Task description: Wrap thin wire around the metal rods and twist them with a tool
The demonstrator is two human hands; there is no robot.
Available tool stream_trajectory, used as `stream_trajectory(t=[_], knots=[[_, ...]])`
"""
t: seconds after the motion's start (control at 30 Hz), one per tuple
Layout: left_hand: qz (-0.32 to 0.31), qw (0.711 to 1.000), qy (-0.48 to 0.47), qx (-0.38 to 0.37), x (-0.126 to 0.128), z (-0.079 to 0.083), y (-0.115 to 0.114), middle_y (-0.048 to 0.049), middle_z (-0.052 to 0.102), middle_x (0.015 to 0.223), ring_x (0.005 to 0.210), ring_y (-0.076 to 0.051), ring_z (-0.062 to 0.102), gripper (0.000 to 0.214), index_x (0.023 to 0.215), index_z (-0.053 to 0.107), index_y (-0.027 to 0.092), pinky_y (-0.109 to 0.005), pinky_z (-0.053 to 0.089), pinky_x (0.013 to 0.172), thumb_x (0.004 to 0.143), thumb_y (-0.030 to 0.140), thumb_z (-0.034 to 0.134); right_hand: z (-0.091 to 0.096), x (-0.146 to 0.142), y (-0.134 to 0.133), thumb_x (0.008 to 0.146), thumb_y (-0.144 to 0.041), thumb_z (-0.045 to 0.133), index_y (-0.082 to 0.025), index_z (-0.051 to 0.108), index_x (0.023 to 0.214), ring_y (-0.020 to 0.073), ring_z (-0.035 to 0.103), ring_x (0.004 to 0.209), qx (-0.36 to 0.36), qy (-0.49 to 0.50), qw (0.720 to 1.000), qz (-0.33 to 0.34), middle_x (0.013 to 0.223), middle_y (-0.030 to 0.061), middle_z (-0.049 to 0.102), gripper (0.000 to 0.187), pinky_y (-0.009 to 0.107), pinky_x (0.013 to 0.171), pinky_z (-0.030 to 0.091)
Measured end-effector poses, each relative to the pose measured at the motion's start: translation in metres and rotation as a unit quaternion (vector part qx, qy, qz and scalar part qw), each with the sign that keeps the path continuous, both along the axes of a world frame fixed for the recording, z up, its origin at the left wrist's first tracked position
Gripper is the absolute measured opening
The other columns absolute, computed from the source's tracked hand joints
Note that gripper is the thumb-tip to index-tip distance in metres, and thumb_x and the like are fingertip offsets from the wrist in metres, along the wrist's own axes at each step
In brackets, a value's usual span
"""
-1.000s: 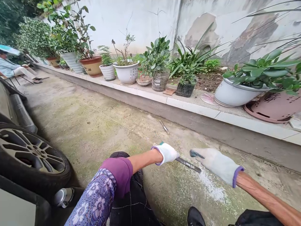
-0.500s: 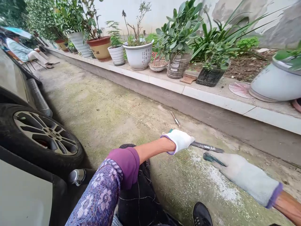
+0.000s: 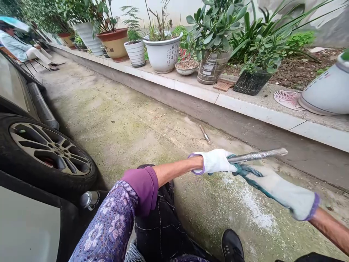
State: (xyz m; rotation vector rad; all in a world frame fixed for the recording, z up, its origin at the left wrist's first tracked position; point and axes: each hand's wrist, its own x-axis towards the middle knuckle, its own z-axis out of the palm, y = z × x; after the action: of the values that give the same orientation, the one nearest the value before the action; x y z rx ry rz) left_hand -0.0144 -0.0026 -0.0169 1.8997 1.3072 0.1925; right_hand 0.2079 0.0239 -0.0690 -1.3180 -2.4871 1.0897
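My left hand (image 3: 215, 162), in a white glove, is closed round the near end of a grey metal rod (image 3: 259, 155) that sticks out to the right, roughly level above the ground. My right hand (image 3: 283, 193), gloved too, reaches in from the right with its fingers close under the rod, by my left hand. It holds a thin green-handled tool (image 3: 247, 173) against the rod's base. Beneath them the concrete carries a patch of white dust (image 3: 253, 207).
A second short rod (image 3: 204, 134) lies on the ground near a raised ledge (image 3: 245, 109) lined with potted plants (image 3: 163, 54). A car wheel (image 3: 49, 153) and exhaust pipe (image 3: 88, 199) stand close on my left. A seated person (image 3: 19, 47) is far back left. My shoe (image 3: 232, 245) shows below.
The rod's far end has risen from pointing down at the dusty patch to about level. My right hand moved in to meet my left hand. The view shifted down and left.
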Motion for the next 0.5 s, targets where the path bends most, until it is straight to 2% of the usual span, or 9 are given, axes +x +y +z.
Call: stream_trajectory(t=[0.03,0.1,0.23,0.3,0.37,0.5], knots=[[-0.005,0.999,0.027,0.019,-0.001,-0.002,0.002,0.001,0.063,0.071,0.06,-0.011,0.056,0.028,0.102,0.068,0.014,-0.02,0.044,0.057,0.092,0.037,0.057,0.0,-0.004,-0.003,0.088,-0.054,0.046,-0.023,0.075,0.115,0.0324,0.068,0.11,-0.012,0.009,1.0,-0.004,0.115,0.007,0.075,0.05,0.044,0.102,0.052],[-0.037,0.991,0.112,0.057,0.0,-0.01,0.005,-0.0046,0.069,0.081,0.07,-0.016,0.063,0.025,0.106,0.069,0.014,-0.024,0.049,0.065,0.092,0.031,0.056,0.001,-0.01,-0.009,0.087,-0.054,0.046,-0.022,0.076,0.112,0.0322,0.067,0.112,0.009,0.0,1.0,-0.002,0.12,0.0069,0.074,0.051,0.044,0.104,0.05],[-0.103,0.95,0.28,0.094,0.006,-0.031,0.002,-0.0166,0.073,0.098,0.086,-0.028,0.07,0.031,0.112,0.07,0.013,-0.042,0.055,0.074,0.09,0.013,0.048,0.011,-0.012,-0.018,0.089,-0.051,0.044,-0.024,0.077,0.109,0.0307,0.07,0.105,0.017,-0.051,0.997,0.046,0.118,0.0057,0.075,0.046,0.041,0.097,0.053],[-0.156,0.939,0.291,0.093,0.011,-0.039,-0.003,-0.0183,0.073,0.097,0.085,-0.031,0.071,0.028,0.105,0.072,0.01,-0.046,0.056,0.073,0.088,0.011,0.049,0.018,-0.009,-0.018,0.09,-0.051,0.043,-0.025,0.077,0.107,0.0316,0.072,0.101,0.002,-0.093,0.994,0.057,0.115,0.0057,0.076,0.046,0.041,0.09,0.055],[-0.204,0.94,0.261,0.084,0.016,-0.042,-0.01,-0.0168,0.073,0.092,0.079,-0.03,0.071,0.023,0.097,0.072,0.01,-0.044,0.057,0.07,0.087,0.013,0.051,0.024,-0.004,-0.016,0.09,-0.049,0.043,-0.025,0.077,0.102,0.0326,0.071,0.104,0.001,-0.111,0.992,0.056,0.113,0.0062,0.077,0.043,0.041,0.091,0.054],[-0.225,0.945,0.225,0.07,0.017,-0.034,-0.019,-0.0122,0.074,0.083,0.068,-0.026,0.069,0.02,0.093,0.072,0.014,-0.04,0.057,0.064,0.088,0.019,0.054,0.027,0.008,-0.005,0.087,-0.052,0.047,-0.024,0.076,0.089,0.0302,0.071,0.098,-0.051,-0.048,0.995,0.07,0.104,0.0039,0.078,0.041,0.036,0.091,0.054]])
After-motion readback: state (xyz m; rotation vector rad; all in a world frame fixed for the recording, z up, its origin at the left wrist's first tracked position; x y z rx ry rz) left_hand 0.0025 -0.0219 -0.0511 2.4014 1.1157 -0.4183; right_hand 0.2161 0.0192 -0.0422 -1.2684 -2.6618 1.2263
